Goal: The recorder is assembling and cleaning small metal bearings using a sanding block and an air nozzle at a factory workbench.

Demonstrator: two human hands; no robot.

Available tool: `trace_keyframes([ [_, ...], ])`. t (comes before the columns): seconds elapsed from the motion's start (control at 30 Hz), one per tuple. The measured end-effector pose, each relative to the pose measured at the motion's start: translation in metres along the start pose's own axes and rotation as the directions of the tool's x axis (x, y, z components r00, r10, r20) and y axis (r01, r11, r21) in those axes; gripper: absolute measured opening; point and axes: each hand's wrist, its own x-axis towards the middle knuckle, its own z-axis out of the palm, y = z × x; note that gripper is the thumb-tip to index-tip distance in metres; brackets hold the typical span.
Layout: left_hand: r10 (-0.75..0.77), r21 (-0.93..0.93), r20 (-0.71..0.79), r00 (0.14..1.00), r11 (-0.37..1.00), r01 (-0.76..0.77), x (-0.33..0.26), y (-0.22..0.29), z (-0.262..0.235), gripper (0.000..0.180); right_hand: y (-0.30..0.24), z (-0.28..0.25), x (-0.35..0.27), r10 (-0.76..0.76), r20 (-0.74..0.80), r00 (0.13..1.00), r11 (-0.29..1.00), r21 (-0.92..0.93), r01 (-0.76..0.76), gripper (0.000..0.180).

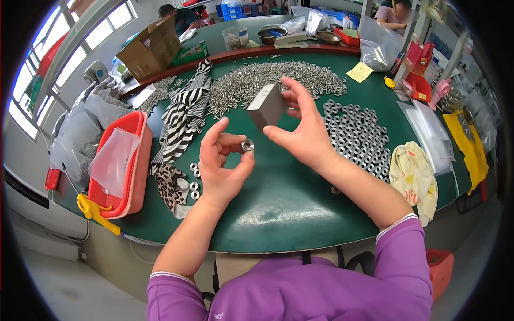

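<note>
The ring (247,145) and the block (267,108) stand apart in the air above the desk (284,187), the block just beyond the ring and a little to its right, with a small gap between them. The ring is pinched at the fingertips of the left hand (220,167), thumb below and forefinger above, its round face and hole turned toward the camera. The block is gripped at its edges by the right hand (312,136): the thumb presses the near lower corner and the forefinger reaches the far upper end. The block is tilted, its long axis seeming to slant up and away to the right, though foreshortening makes this hard to judge.

The ring lies nearer the left hand; the right thumb is the closest part of the other hand to it. Both forearms come in from the lower edge and angle inward, elbows spread, wrists raised. The left palm faces the right, its fingers curled; the right fingers spread around the block in a wide C.
</note>
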Motion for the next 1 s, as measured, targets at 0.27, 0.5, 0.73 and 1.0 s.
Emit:
trace_keyframes([
  [0.27, -0.061, -0.075, -0.029, 0.998, 0.995, 0.059, 0.002, 0.0, -0.002, 0.067, -0.004, -0.002, 0.003, 0.013, 0.024, 1.0, 1.0, -0.023, -0.013, 0.079],
  [0.5, -0.29, -0.406, 0.014, 0.957, 0.873, 0.271, 0.005, 0.001, -0.003, 0.069, -0.014, -0.005, 0.0, -0.024, 0.236, 0.971, 0.792, 0.598, -0.126, 0.084],
  [0.73, -0.246, -0.362, 0.024, 0.969, 0.901, 0.238, 0.004, 0.0, -0.002, 0.07, -0.008, -0.004, -0.001, -0.05, 0.37, 0.928, 0.674, 0.698, -0.242, 0.087],
  [1.0, -0.239, -0.325, 0.012, 0.971, 0.918, 0.229, 0.004, 0.0, -0.002, 0.072, -0.004, -0.001, -0.004, -0.036, 0.411, 0.911, 0.663, 0.692, -0.286, 0.088],
])
